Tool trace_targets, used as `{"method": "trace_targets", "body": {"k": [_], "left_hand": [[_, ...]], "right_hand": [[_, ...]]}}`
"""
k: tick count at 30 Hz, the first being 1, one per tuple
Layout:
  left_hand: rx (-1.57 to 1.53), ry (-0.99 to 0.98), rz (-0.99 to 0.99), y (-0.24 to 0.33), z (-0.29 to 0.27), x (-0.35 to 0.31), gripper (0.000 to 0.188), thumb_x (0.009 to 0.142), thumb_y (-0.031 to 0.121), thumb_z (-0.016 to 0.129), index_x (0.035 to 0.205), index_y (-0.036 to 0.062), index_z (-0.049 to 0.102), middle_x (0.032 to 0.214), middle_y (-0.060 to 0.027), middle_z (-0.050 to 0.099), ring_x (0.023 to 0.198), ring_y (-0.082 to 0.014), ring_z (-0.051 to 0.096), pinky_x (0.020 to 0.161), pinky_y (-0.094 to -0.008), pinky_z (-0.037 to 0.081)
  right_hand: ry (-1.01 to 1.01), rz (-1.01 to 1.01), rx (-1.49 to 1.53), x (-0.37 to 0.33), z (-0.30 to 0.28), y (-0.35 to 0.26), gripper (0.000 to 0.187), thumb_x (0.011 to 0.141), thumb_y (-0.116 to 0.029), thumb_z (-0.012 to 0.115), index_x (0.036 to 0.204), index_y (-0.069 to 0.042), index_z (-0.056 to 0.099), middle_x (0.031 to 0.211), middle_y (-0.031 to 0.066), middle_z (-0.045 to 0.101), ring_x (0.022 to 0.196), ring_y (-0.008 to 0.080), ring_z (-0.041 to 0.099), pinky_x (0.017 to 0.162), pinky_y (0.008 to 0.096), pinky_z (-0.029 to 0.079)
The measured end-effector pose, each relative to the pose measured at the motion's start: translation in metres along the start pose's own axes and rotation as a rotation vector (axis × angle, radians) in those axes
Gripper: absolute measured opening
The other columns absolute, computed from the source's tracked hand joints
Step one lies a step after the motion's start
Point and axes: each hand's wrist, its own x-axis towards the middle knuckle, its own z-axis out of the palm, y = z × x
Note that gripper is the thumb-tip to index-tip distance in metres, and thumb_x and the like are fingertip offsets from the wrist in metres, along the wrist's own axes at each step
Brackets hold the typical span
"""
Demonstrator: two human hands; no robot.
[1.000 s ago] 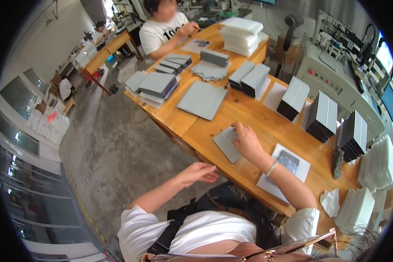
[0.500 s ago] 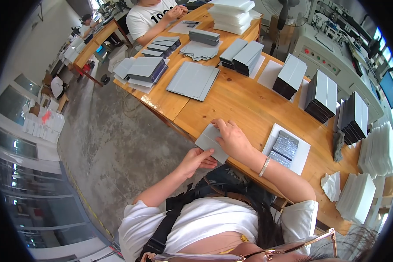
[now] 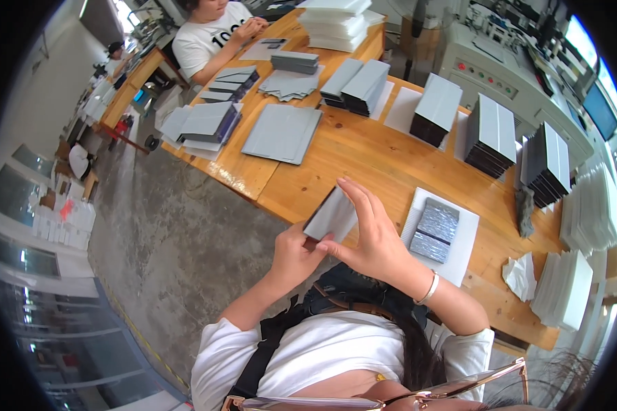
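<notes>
A flat grey panel (image 3: 333, 214) with a dark edge is held tilted in front of me, over the near edge of the wooden table. My left hand (image 3: 293, 257) grips its lower left end, fingers partly hidden behind it. Along its right side lies my right hand (image 3: 371, 236), fingertips at the top corner and thumb at the lower edge. To the right of my right hand, a crinkled silvery sheet piece (image 3: 434, 229) with a dark line across it rests on a white foam pad (image 3: 464, 236).
Larger grey sheets (image 3: 281, 133) lie flat beyond my hands. Grey stacks (image 3: 437, 106) line the table's far side. White foam stacks (image 3: 562, 291) and a crumpled white paper (image 3: 519, 275) are at the right. Another person (image 3: 209, 44) sits at the far left, beside the table (image 3: 363, 157).
The grey panel has tilted up from nearly flat, showing its dark edge. My right hand has shifted from its top face to its right side. The whole view has shifted slightly.
</notes>
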Motion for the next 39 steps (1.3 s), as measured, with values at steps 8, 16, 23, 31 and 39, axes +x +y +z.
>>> {"method": "trace_targets", "body": {"k": [8, 16, 23, 31, 39], "left_hand": [[0.376, 0.051, 0.430, 0.013, 0.038, 0.031, 0.024, 0.077, 0.012, 0.080, 0.073, 0.0038, 0.058, 0.068, -0.0121, 0.059, 0.063, -0.0351, 0.063, 0.054, -0.0418, 0.049], [0.284, -0.048, 0.305, 0.002, 0.043, 0.033, 0.021, 0.073, 0.008, 0.079, 0.091, 0.0031, 0.069, 0.083, -0.0141, 0.069, 0.074, -0.0341, 0.068, 0.064, -0.0429, 0.053], [0.277, 0.003, 0.325, -0.009, 0.046, 0.027, 0.020, 0.074, 0.010, 0.077, 0.091, 0.0034, 0.068, 0.083, -0.0147, 0.068, 0.077, -0.0375, 0.067, 0.066, -0.0451, 0.053], [0.289, -0.059, 0.224, -0.008, 0.050, 0.032, 0.025, 0.080, 0.021, 0.077, 0.090, 0.0017, 0.064, 0.084, -0.0208, 0.064, 0.081, -0.0458, 0.062, 0.067, -0.0505, 0.049], [0.223, -0.095, 0.231, -0.025, 0.059, 0.039, 0.029, 0.077, 0.023, 0.079, 0.087, 0.0003, 0.064, 0.082, -0.0216, 0.063, 0.082, -0.0476, 0.062, 0.068, -0.0521, 0.047]], "right_hand": [[0.288, 0.119, -0.173, -0.022, 0.008, 0.010, 0.083, 0.074, -0.021, 0.086, 0.146, -0.008, 0.046, 0.146, 0.0312, 0.040, 0.127, 0.0472, 0.049, 0.104, 0.0487, 0.045], [0.329, 0.128, -0.224, -0.025, 0.018, 0.018, 0.077, 0.072, -0.015, 0.086, 0.141, -0.009, 0.051, 0.146, 0.0277, 0.042, 0.131, 0.0443, 0.049, 0.103, 0.0470, 0.048], [0.407, 0.089, -0.220, -0.026, 0.021, 0.022, 0.075, 0.070, -0.015, 0.087, 0.138, -0.010, 0.054, 0.142, 0.0273, 0.047, 0.123, 0.0454, 0.055, 0.101, 0.0469, 0.050], [0.420, 0.075, -0.271, -0.029, 0.020, 0.021, 0.071, 0.072, -0.027, 0.084, 0.136, -0.010, 0.058, 0.137, 0.0294, 0.047, 0.122, 0.0457, 0.052, 0.102, 0.0485, 0.047], [0.517, 0.049, -0.339, -0.037, 0.024, 0.023, 0.075, 0.070, -0.028, 0.082, 0.138, -0.010, 0.054, 0.135, 0.0263, 0.050, 0.126, 0.0394, 0.050, 0.108, 0.0528, 0.038]]}}
